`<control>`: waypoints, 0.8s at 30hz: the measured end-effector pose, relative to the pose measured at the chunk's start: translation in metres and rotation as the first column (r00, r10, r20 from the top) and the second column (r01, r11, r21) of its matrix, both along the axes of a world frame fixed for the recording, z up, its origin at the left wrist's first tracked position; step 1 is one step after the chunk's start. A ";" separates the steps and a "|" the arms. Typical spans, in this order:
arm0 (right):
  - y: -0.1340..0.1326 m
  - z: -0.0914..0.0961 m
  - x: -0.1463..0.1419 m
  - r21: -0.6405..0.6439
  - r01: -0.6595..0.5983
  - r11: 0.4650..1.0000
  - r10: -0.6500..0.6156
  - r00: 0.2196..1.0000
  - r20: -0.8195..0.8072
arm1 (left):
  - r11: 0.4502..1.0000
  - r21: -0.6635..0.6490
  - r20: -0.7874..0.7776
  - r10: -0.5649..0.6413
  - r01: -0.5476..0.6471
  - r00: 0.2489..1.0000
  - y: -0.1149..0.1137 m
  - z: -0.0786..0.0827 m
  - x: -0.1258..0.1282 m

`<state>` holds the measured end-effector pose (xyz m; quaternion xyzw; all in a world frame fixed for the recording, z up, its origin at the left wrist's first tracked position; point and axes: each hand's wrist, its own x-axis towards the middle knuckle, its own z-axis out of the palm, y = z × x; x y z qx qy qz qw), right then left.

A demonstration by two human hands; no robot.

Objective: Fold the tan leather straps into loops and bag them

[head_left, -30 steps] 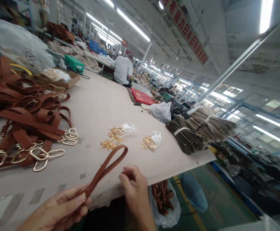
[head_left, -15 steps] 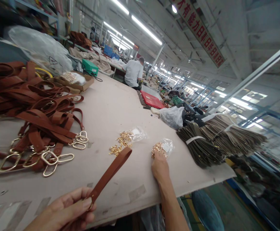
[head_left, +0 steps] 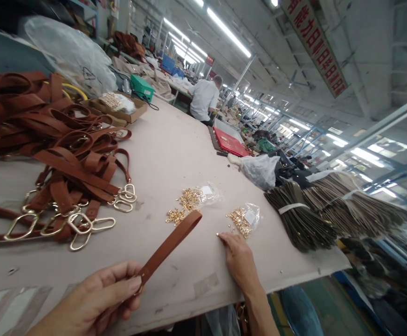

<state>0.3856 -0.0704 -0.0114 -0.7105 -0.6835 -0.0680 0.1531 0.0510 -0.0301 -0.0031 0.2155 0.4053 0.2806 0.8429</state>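
My left hand (head_left: 103,296) pinches the near end of a brown leather strap (head_left: 172,242), which sticks up and away over the table (head_left: 161,149). My right hand (head_left: 238,259) rests on the table with its fingers drawn together, the fingertips touching a tiny gold piece (head_left: 218,234) on the surface. Just beyond it lies a pile of small gold fittings (head_left: 240,220) spilling from a clear bag. A second pile of gold fittings (head_left: 185,205) lies to its left, behind the strap's far end.
A heap of brown straps with gold rings (head_left: 59,163) fills the left of the table. Bundles of dark flat pieces (head_left: 304,219) lie at the right edge. A cardboard tray (head_left: 119,105), a green box (head_left: 142,87) and a seated person (head_left: 203,98) are farther back.
My right hand went from near the strap out to the right-hand gold pile, then drew back a little to the table surface. The left hand kept hold of the strap.
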 end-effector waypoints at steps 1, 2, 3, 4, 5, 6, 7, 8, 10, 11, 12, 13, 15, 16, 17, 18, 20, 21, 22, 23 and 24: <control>-0.002 0.000 0.002 0.017 0.009 1.000 -0.009 1.000 -0.008 | 1.000 0.007 -0.008 -0.006 0.006 1.000 0.000 0.000 0.000; -0.003 0.000 0.004 0.039 0.027 0.999 -0.027 1.000 -0.014 | 1.000 0.022 -0.019 -0.016 0.016 1.000 0.000 -0.001 0.001; -0.004 0.000 0.005 0.062 0.052 0.997 -0.050 0.999 -0.020 | 0.999 0.041 -0.031 -0.026 0.027 0.999 0.000 -0.001 0.001; -0.003 0.001 0.006 0.082 0.076 0.994 -0.074 0.997 -0.025 | 0.998 0.056 -0.042 -0.031 0.033 0.999 0.000 -0.001 0.002; -0.002 0.002 0.006 0.094 0.095 0.991 -0.093 0.995 -0.028 | 0.997 0.070 -0.056 -0.031 0.035 0.998 0.000 -0.002 0.003; 0.000 0.003 0.005 0.096 0.107 0.990 -0.104 0.994 -0.030 | 0.996 0.083 -0.073 -0.034 0.040 0.997 0.001 -0.002 0.004; 0.003 0.005 0.003 0.090 0.111 0.990 -0.109 0.994 -0.027 | 0.994 0.096 -0.093 -0.035 0.044 0.995 0.001 -0.002 0.004; 0.006 0.006 0.000 0.078 0.108 0.991 -0.107 0.994 -0.022 | 0.993 0.108 -0.115 -0.039 0.052 0.993 0.001 -0.002 0.005; 0.014 0.009 -0.007 0.047 0.091 0.995 -0.091 0.996 -0.010 | 0.986 0.147 -0.159 -0.051 0.075 0.986 0.002 0.001 0.006; 0.017 0.010 -0.011 0.030 0.082 0.996 -0.082 0.997 -0.009 | 0.980 0.179 -0.177 -0.056 0.088 0.983 0.002 0.003 0.007; 0.020 0.010 -0.015 0.015 0.072 0.997 -0.072 0.997 -0.011 | 0.971 0.215 -0.192 -0.058 0.100 0.980 0.001 0.006 0.007; 0.022 0.010 -0.017 0.003 0.063 0.998 -0.063 0.998 -0.019 | 0.962 0.252 -0.206 -0.056 0.108 0.977 0.001 0.009 0.008; 0.026 0.008 -0.020 -0.011 0.046 0.999 -0.046 0.998 -0.045 | 0.943 0.312 -0.232 -0.046 0.119 0.972 0.000 0.016 0.009; 0.027 0.007 -0.020 -0.012 0.038 0.999 -0.039 0.997 -0.062 | 0.936 0.329 -0.242 -0.043 0.123 0.969 0.000 0.019 0.010; 0.028 0.006 -0.019 -0.011 0.031 0.999 -0.032 0.996 -0.079 | 0.932 0.340 -0.250 -0.040 0.126 0.967 -0.001 0.021 0.010; 0.029 0.005 -0.018 -0.008 0.027 1.000 -0.028 0.995 -0.096 | 0.928 0.350 -0.256 -0.039 0.130 0.966 -0.001 0.023 0.011; 0.031 0.004 -0.015 0.001 0.030 1.000 -0.029 0.992 -0.125 | 0.917 0.367 -0.279 -0.050 0.155 0.959 -0.001 0.026 0.011; 0.031 0.005 -0.015 0.007 0.035 0.999 -0.034 0.990 -0.137 | 0.910 0.379 -0.296 -0.056 0.171 0.954 -0.001 0.027 0.010; 0.030 0.006 -0.015 0.015 0.039 0.999 -0.037 0.988 -0.148 | 0.900 0.395 -0.313 -0.056 0.184 0.948 -0.002 0.028 0.009; 0.028 0.007 -0.018 0.025 0.044 0.999 -0.039 0.987 -0.158 | 0.888 0.419 -0.325 -0.049 0.190 0.945 -0.003 0.029 0.008; 0.024 0.008 -0.022 0.036 0.048 0.998 -0.042 0.986 -0.162 | 0.873 0.449 -0.331 -0.037 0.191 0.943 -0.004 0.029 0.007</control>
